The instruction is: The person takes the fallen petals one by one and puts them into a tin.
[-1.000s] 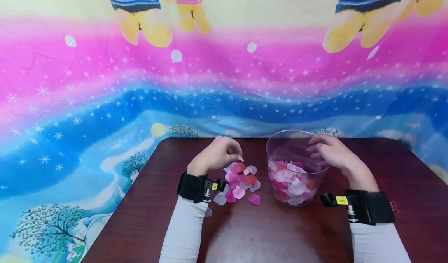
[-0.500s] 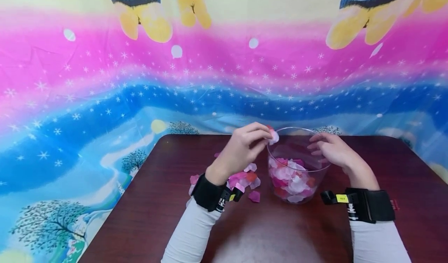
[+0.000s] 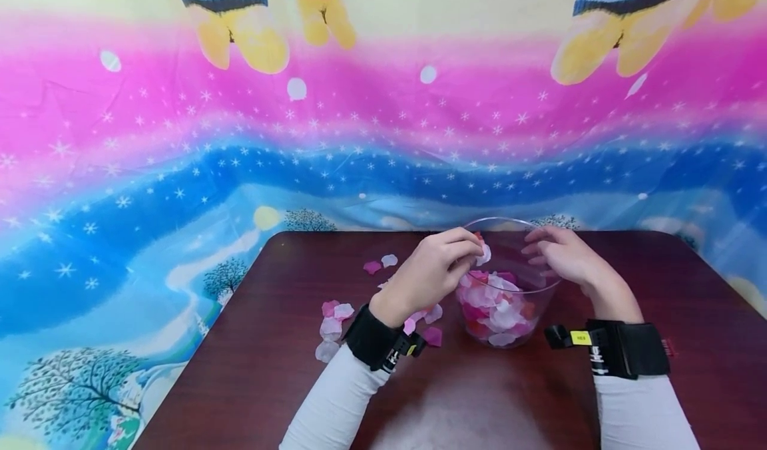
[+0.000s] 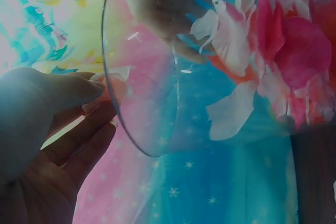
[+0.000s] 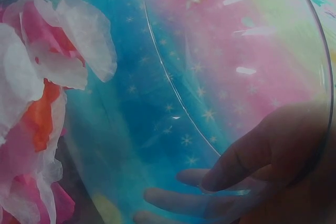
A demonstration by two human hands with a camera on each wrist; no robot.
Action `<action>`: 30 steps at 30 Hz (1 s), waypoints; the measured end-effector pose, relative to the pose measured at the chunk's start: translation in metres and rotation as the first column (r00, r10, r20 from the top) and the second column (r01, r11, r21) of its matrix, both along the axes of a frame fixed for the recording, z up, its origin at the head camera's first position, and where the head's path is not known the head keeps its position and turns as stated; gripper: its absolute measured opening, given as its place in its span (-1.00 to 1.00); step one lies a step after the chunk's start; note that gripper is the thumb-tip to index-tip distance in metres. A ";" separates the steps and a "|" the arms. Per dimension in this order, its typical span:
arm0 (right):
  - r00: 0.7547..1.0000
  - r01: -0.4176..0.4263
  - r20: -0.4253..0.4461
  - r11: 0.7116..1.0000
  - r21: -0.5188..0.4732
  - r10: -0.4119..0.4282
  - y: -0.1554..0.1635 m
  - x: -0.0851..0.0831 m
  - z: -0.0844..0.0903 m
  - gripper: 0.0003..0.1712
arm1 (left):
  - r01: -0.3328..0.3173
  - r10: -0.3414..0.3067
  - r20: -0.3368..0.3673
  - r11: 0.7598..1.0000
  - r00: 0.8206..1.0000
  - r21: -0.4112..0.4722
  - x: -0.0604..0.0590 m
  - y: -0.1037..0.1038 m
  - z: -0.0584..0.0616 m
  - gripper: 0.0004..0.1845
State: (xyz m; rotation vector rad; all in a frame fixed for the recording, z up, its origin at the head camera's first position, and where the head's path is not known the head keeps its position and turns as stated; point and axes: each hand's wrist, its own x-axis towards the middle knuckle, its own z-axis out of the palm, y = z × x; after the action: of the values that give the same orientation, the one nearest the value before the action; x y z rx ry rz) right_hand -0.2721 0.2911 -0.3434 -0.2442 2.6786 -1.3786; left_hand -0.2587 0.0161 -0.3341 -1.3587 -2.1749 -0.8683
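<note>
My left hand [image 3: 427, 277] pinches a few fabric petals [image 3: 484, 253], white and orange-red, between thumb and fingers at the left rim of a clear plastic bucket [image 3: 500, 219]. In the left wrist view these pinched petals [image 4: 121, 83] show through the clear wall, just at the rim. Pink, white and red petals [image 3: 496, 307] fill roughly the lower half of the upright bucket. My right hand [image 3: 568, 257] rests against the bucket's right side, fingers extended along the wall. Through the plastic, the right wrist view shows its thumb and fingers [image 5: 189, 200].
Loose petals [image 3: 331, 329] lie on the dark wooden table [image 3: 479, 403] left of the bucket, some partly hidden behind my left wrist. Two more petals [image 3: 380, 263] lie farther back. A printed cloth [image 3: 383, 104] hangs behind the table.
My left hand has lifted petals from the pile and carried them right to the bucket's rim. My right hand has stayed at the bucket's side.
</note>
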 end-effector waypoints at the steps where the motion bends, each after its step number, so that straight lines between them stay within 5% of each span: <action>1: 1.000 -0.003 0.000 1.000 0.000 0.003 0.000 0.000 -0.001 -0.46 | -0.008 0.008 0.008 1.000 1.000 -0.009 0.000 0.000 -0.001 -0.78; 12: 1.000 -0.012 -0.009 1.000 -0.005 0.012 -0.003 -0.003 0.001 -0.46 | -0.063 0.063 -0.007 0.998 0.998 -0.029 -0.004 -0.010 0.005 -0.75; 16: 1.000 -0.017 -0.008 1.000 0.002 0.017 -0.003 -0.002 0.000 -0.46 | -0.074 0.074 -0.015 0.997 0.997 0.023 -0.010 -0.025 0.009 -0.78; 21: 1.000 -0.018 0.002 1.000 0.005 0.018 -0.002 -0.001 0.001 -0.47 | -0.173 0.173 0.044 0.985 0.984 0.007 -0.023 -0.053 0.009 -0.76; 25: 1.000 -0.019 -0.002 1.000 0.010 0.019 0.000 0.000 0.001 -0.47 | -0.255 0.263 0.167 0.964 0.950 -0.070 -0.042 -0.077 -0.002 -0.76; 30: 1.000 -0.019 0.001 1.000 0.019 0.019 0.001 -0.001 0.000 -0.47 | -0.338 0.397 0.325 0.914 0.858 -0.223 -0.060 -0.098 -0.024 -0.74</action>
State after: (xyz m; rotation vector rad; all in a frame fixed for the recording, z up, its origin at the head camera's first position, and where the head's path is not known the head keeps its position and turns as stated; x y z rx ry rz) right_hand -0.2731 0.2920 -0.3434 -0.2666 2.6805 -1.3469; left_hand -0.3188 -0.0823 -0.3584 -0.8359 -2.7233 -0.8606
